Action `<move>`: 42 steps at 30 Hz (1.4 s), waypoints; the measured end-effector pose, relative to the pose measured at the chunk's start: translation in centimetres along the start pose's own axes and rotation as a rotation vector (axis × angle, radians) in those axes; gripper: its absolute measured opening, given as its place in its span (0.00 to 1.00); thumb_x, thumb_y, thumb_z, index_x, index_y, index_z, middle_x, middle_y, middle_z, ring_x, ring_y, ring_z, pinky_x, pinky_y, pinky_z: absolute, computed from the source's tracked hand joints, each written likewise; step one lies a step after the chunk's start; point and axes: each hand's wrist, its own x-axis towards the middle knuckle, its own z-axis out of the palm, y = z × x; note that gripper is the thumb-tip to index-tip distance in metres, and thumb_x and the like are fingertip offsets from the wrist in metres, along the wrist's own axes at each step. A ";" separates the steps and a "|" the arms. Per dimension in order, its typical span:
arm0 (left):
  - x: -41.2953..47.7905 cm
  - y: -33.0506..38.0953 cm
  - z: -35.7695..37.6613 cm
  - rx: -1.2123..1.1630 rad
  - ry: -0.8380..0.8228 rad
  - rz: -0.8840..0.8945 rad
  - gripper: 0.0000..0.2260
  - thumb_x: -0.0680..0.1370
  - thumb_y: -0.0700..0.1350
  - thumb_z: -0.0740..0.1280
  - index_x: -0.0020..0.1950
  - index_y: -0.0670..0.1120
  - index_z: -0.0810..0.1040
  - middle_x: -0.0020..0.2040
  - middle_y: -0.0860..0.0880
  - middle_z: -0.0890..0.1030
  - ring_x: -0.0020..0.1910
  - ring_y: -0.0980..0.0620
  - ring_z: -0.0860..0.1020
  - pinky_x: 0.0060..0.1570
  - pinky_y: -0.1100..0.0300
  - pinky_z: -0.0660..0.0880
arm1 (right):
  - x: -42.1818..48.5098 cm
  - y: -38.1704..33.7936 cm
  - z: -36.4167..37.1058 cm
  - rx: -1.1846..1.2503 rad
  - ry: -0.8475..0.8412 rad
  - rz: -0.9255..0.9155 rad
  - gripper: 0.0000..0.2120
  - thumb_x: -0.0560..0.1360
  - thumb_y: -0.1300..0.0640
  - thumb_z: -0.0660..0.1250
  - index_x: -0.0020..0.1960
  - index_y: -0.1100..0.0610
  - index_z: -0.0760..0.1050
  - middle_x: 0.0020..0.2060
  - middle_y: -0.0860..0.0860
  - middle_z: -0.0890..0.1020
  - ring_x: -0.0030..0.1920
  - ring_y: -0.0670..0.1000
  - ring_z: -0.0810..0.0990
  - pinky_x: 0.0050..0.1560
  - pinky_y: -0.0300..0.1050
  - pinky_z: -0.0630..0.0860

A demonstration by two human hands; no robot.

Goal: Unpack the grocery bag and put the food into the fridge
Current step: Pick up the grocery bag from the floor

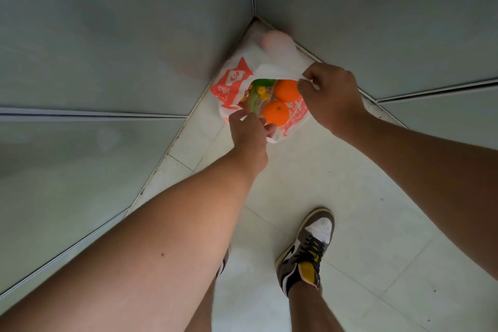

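The grocery bag (231, 83) sits on the floor tiles (350, 183), tucked into the corner where two grey panels (107, 35) meet, so the walls prop it and it can't slump over. I'm bent over it with both arms down. My right hand (331, 94) pinches the far rim of the plastic between thumb and curled fingers and draws it out to the side. My left hand (248, 135) is curled on the near rim, just beside a clear packet (258, 97) with a green stalk; I think it grips only the plastic, though it may have the packet's edge too. Holding opposite sides like this spreads the mouth wide, so I can see what's inside before lifting anything. Two oranges (287, 90) lie touching each other on top, with something green (265, 82) beside them. Nothing is out of the bag, so I judge the unpacking has barely started. My shoe (310, 248) is planted well back from the bag, leaving room to lift things out
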 end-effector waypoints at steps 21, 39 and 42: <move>-21.1 11.6 -3.7 1.661 -0.157 0.872 0.09 0.77 0.47 0.63 0.51 0.47 0.81 0.48 0.44 0.83 0.48 0.41 0.80 0.47 0.51 0.79 | -12.4 -10.4 -18.2 -0.452 -0.197 0.287 0.08 0.78 0.52 0.62 0.45 0.55 0.66 0.38 0.54 0.75 0.33 0.54 0.69 0.31 0.46 0.67; -57.9 27.6 -6.3 1.809 -0.201 1.075 0.11 0.72 0.41 0.62 0.30 0.39 0.70 0.30 0.36 0.68 0.30 0.39 0.72 0.28 0.51 0.67 | -26.5 -35.0 -47.1 -0.294 -0.119 0.405 0.20 0.77 0.45 0.64 0.32 0.57 0.68 0.28 0.51 0.72 0.29 0.52 0.72 0.28 0.41 0.66; -63.3 30.4 -6.7 1.781 -0.228 1.148 0.13 0.71 0.41 0.63 0.28 0.44 0.66 0.25 0.47 0.67 0.27 0.47 0.69 0.30 0.58 0.66 | -28.0 -39.7 -52.0 -0.347 -0.079 0.397 0.16 0.77 0.52 0.63 0.34 0.58 0.69 0.28 0.51 0.74 0.27 0.50 0.73 0.25 0.38 0.67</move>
